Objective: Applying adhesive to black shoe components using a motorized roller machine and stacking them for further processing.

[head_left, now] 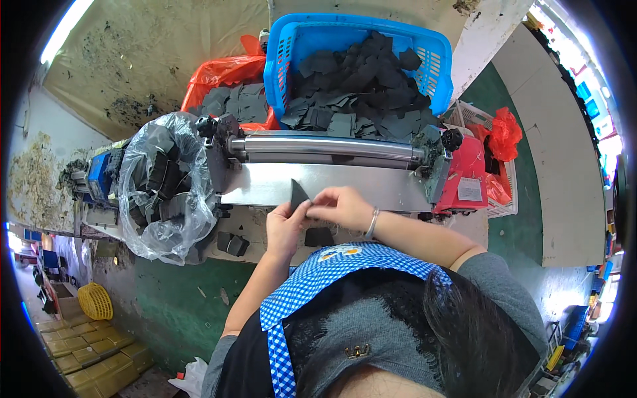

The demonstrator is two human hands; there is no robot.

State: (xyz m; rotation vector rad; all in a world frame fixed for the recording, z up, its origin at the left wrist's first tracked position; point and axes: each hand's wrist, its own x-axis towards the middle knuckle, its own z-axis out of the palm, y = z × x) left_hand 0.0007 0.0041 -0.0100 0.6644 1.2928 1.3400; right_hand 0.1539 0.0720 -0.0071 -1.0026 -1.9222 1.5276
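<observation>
In front of the machine's flat metal plate, my left hand pinches a thin black piece of sheet material that stands up with its pointed end away from me. My right hand, a bracelet at its wrist, has its fingers closed together at the piece's lower right edge, beside my left thumb. Exactly how the right fingertips hold it is partly hidden. Beyond the plate lies a shiny metal roller. Small stacks of black pieces, one at the left and one nearer the middle, lie on the near ledge.
Behind the roller stands a blue plastic basket heaped with black pieces. A red bag with more pieces is beside it. A clear plastic bag of black pieces hangs at the machine's left. The red machine housing is at the right.
</observation>
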